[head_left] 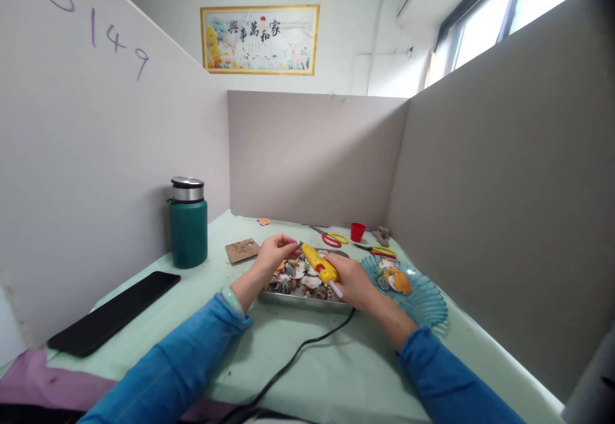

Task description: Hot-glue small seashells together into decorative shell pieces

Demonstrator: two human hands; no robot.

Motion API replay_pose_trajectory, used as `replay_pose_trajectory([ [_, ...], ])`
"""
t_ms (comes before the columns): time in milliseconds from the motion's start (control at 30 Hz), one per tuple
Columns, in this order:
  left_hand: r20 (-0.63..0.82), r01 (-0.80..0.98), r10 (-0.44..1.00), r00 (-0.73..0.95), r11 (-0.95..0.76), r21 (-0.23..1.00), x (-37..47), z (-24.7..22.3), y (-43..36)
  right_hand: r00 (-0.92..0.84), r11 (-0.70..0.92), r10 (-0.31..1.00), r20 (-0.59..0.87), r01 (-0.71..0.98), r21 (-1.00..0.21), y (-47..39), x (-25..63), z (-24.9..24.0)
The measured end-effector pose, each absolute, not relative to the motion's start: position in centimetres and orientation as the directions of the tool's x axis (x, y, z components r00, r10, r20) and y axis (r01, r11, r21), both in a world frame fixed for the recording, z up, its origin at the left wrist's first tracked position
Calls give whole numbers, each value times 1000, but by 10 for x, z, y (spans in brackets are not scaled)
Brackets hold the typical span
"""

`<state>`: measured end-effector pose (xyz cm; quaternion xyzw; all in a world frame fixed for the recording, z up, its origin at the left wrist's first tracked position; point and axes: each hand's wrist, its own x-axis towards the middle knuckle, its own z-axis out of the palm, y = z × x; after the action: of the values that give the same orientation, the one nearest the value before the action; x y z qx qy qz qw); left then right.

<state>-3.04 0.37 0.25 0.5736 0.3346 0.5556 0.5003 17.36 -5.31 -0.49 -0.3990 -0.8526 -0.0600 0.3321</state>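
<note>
- If the glue gun (317,262) slips, its tip (301,244) could burn the left hand (275,252), pinching something too tiny to tell.
- The right hand (354,280) holds it over the shell tray (307,303).

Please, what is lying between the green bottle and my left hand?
A flat brown piece lies between the green bottle and your left hand, as the head view shows.

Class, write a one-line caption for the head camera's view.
Right hand holding a yellow glue gun, left hand at its nozzle, above a metal tray of shells.
</note>
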Motion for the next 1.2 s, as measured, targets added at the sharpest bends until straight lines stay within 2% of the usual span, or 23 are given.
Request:
replay_pose_trajectory([
  [500, 333, -154, 937, 101, -316, 936, -30, 2, 7, -490, 682, 643, 589, 717, -148, -55, 172, -4],
  [1200, 340, -190, 932, 127, -314, 930, -30, 3, 5, -458, 672, 614, 642, 731, -121, -55, 171, -5],
])
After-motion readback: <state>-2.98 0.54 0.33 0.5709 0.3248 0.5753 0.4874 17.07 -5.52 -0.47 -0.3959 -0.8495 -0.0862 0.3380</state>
